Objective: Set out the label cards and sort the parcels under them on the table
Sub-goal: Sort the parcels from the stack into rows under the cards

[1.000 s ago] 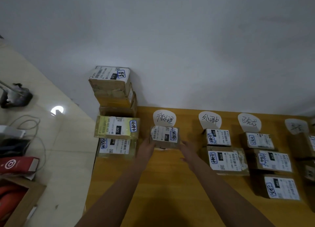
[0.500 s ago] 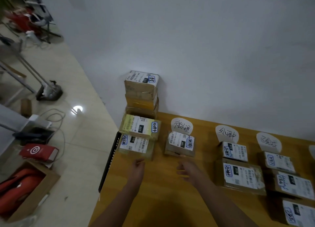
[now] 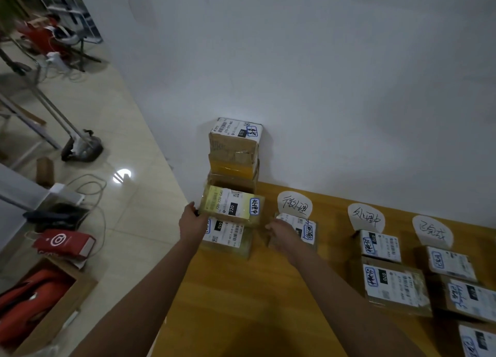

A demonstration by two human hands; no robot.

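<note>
— Smooth orange-yellow wood forms the table [image 3: 241, 303], which stands against a plain white wall [image 3: 322, 74]. Glossy pale tiles cover the floor [image 3: 139, 222] on the left.
— What is being handled?
— A flat parcel in yellow-green tape [image 3: 232, 205] with a white printed label on top. The left hand [image 3: 193, 222] grips its left end. It sits over a brown parcel [image 3: 228, 238] at the table's left edge, and I cannot tell whether it rests there or is lifted.
— And the other hand?
— The right hand [image 3: 283, 234] is just beside that parcel's right corner, with its back to the camera and its fingers hidden. I cannot tell whether it holds anything. It covers part of the small box [image 3: 306, 229] under the first card.
— How many cards?
— Three, all rounded white paper with black handwriting, in a row near the wall: first card [image 3: 294, 205], second card [image 3: 366, 218], third card [image 3: 432, 230].
— And parcels?
— I count eleven. Three cardboard boxes form the corner stack [image 3: 233, 152]; the top one has creased brown tape and the middle one glossy yellow tape. Then come the two by the hands and the small box. There are two boxes under the second card [image 3: 394, 287]. There are three boxes under the third card [image 3: 451, 262], the last cut off at the lower right. The printed labels are too small to read.
— On the floor?
— One red bag [image 3: 64, 242], one open carton [image 3: 53, 311] holding something red, and loose cables [image 3: 94, 193].
</note>
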